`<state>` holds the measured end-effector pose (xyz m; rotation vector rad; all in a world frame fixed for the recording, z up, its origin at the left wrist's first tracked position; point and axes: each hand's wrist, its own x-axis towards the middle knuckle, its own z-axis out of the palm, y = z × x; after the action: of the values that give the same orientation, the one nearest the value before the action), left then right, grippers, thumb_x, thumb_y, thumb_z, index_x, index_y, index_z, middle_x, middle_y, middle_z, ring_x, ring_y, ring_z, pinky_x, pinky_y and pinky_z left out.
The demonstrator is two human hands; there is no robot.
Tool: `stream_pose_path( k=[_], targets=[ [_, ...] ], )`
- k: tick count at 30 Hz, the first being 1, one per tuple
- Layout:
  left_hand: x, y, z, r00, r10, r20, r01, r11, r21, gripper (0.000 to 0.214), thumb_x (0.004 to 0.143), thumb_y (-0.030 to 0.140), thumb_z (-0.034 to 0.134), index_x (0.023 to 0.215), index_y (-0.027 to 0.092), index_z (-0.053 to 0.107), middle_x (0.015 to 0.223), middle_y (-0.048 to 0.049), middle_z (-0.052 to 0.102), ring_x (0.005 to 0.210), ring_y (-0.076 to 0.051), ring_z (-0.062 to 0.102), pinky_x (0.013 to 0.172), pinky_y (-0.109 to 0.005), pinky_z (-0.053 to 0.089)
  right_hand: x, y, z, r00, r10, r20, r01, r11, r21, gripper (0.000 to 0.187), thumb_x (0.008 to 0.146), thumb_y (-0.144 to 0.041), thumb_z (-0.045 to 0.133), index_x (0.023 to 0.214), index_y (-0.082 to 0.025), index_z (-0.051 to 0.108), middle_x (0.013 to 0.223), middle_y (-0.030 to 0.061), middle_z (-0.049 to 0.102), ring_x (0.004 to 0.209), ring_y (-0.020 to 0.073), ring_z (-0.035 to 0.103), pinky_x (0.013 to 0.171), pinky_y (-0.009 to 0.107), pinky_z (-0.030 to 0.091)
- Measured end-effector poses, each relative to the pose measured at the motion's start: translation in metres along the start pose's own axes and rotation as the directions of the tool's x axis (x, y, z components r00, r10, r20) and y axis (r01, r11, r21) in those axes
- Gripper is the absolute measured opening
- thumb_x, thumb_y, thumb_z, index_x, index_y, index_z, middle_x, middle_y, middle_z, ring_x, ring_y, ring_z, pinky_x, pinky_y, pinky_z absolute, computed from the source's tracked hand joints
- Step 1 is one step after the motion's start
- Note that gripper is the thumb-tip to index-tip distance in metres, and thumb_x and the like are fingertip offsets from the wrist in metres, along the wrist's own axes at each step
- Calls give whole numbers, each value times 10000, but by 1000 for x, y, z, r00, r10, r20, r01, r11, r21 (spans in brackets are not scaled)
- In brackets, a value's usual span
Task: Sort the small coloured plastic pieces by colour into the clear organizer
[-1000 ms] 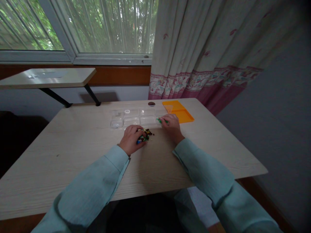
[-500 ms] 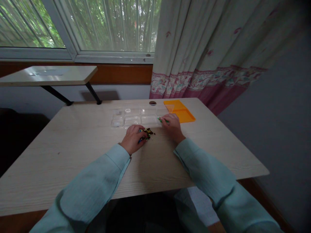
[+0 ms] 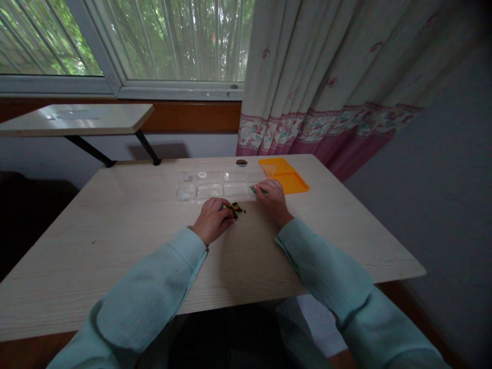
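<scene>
My left hand (image 3: pixel 212 218) rests on the table, its fingers curled round the left side of a pile of small pieces (image 3: pixel 237 209). Dark, yellow and green bits show in the pile, too small to name. Farther right, my right hand (image 3: pixel 272 200) is closed in a pinch on a small green piece (image 3: pixel 253 190). This hand is at the right end of a clear plastic compartment box (image 3: pixel 209 191), whose right part it partly hides. Some of the pile lies hidden under my left fingers.
An orange plastic tray (image 3: pixel 294 182) lies beyond my right hand. Near the table's back edge is a dark round spot (image 3: pixel 242 163). A raised shelf (image 3: pixel 126 117) on black legs stands at the back left. A patterned curtain (image 3: pixel 292 102) hangs behind the table.
My left fingers have closed in a little over the pile and now cover most of the blue pieces that showed before. My right hand has barely moved.
</scene>
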<state>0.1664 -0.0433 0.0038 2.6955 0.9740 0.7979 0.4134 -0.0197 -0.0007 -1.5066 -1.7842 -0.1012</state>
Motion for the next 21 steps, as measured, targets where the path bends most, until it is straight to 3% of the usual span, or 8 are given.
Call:
stream_pose_path(
  k=[5,10,17,21],
  targets=[
    [1,-2,2,998,-17,-57,13,998,-64,111,866,282,565,868,202,642,1065,-73,588,1036,-233,498,908,-419,412,0,1,0,1000,-16,10,16,1000,2,246,898,-346,514,841,-220,717,865,45,688,877,205,547,838,374,381],
    [3,-8,2,978,-97,-184,67,984,-164,148,908,292,508,884,194,616,1007,-67,592,1014,-209,507,918,-398,397,-1,-3,0,996,-83,-11,83,997,6,251,905,-348,505,859,-214,711,869,53,682,886,207,553,835,376,394],
    [3,-14,6,929,-226,-292,152,955,-255,152,920,294,485,886,204,602,967,-53,586,978,-193,515,907,-387,398,-9,-32,-3,964,-262,38,256,959,122,208,908,-318,519,881,-226,704,857,47,682,871,195,556,831,372,385],
    [3,-13,6,923,-240,-300,158,949,-273,159,924,294,478,891,202,605,962,-51,579,977,-189,513,907,-377,401,-15,-48,0,934,-352,63,336,923,187,191,890,-314,555,1013,-258,690,879,42,675,887,194,560,851,377,386]
  ],
)
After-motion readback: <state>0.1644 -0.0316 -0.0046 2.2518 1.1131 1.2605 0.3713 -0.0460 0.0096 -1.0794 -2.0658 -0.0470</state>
